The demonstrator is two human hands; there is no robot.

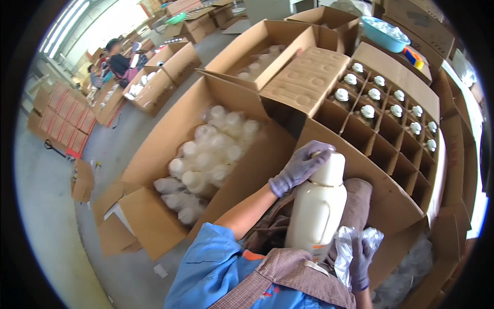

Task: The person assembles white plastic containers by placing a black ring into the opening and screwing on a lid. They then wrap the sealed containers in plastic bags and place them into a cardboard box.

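Note:
A cream-white bottle (316,216) with a moulded side handle and a wide cap (329,169) stands tilted against my lap. My left hand (307,167), in a grey-purple glove, is curled over the cap. Lower right, my gloved right hand (362,260) grips a crumpled clear plastic bag (343,252) beside the bottle; some of its fingers are hidden. A label sits low on the bottle, whose base is partly hidden by my apron. Ahead right, a divided carton (373,129) has white-topped bottles (367,112) in its far cells; several near cells show none.
At my left a large open carton (154,131) holds bagged white bottles (203,154). A dimpled cardboard sheet (307,77) and a further open carton (280,28) stand ahead. A blue basin (383,35) is at far right. A person (122,63) sits among cartons far left.

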